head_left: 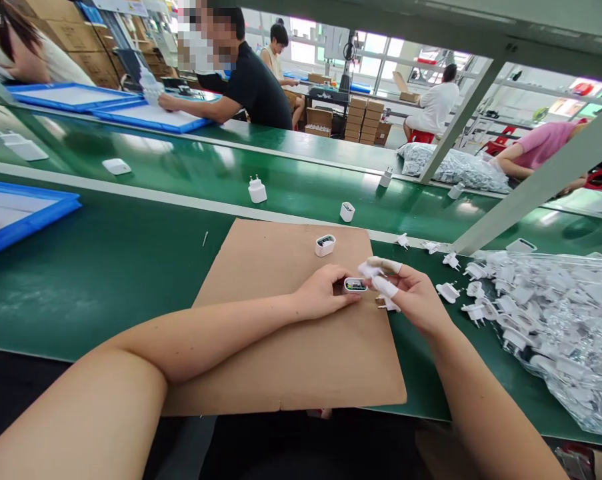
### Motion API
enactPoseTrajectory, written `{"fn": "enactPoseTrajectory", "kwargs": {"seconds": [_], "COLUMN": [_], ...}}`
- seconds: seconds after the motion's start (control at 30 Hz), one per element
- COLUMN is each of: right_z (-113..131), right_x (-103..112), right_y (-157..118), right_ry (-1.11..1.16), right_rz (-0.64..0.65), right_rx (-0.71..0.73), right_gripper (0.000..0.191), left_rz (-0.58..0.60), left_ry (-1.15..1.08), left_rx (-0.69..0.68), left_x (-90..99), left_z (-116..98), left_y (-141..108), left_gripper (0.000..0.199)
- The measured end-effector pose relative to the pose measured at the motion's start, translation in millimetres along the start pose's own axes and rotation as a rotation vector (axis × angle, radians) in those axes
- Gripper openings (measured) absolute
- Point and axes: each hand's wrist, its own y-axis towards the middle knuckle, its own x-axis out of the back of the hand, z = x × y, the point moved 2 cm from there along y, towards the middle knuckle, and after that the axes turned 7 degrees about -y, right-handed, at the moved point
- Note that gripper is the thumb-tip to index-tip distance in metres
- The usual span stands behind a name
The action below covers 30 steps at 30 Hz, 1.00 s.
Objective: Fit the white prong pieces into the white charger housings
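Observation:
My left hand (pixel 321 293) is closed around an open white charger housing (pixel 355 286), whose top shows a circuit board inside. Just above its right end, my right hand (pixel 421 297), with white covers on thumb and forefinger, pinches a small white plug cap (pixel 369 270). The cap's prongs cannot be made out. Both hands are over a brown cardboard sheet (pixel 291 360). Another open housing (pixel 325 245) stands upright on the sheet beyond my left hand. A loose plug cap (pixel 388 304) lies below my right fingers at the sheet's right edge.
At right, a clear plastic bag (pixel 571 333) spills several plug caps. Beyond the sheet runs a green belt (pixel 181 177) carrying chargers, one a pronged charger (pixel 257 190). A slanted metal post (pixel 531 180) rises at right. A blue-rimmed tray (pixel 41 223) is at left. Co-workers sit across.

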Motion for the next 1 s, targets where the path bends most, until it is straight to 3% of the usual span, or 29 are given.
{"fn": "enactPoseTrajectory", "kwargs": {"seconds": [0.07,0.23,0.33,0.67,1.0], "right_z": [-1.5,0.1,-1.8,-16.0,-10.9], "right_x": [0.3,-1.8,-11.4,-19.8,-20.8], "right_y": [2.4,4.6,5.4,13.3,9.4], "right_ry": [-0.024,-0.460,-0.519,-0.539,-0.713], "right_rz": [-0.001,-0.302,-0.265,-0.325,-0.340], "right_rx": [0.031,0.324,0.461,0.408,0.543], "right_gripper": [0.057,0.021,0.014,0.015,0.014], "left_rz": [0.001,0.000,-0.004,0.007,-0.010], "left_ry": [0.010,-0.010,-0.018,-0.037,-0.029], "left_rx": [-0.006,0.001,-0.006,0.015,0.004], "left_x": [0.5,1.2,0.8,1.0,1.6], "left_z": [-0.5,-0.2,1.9,1.7,1.5], "left_y": [0.5,1.7,2.3,2.3,4.2], "left_gripper": [0.029,0.027,0.025,0.026,0.020]}}
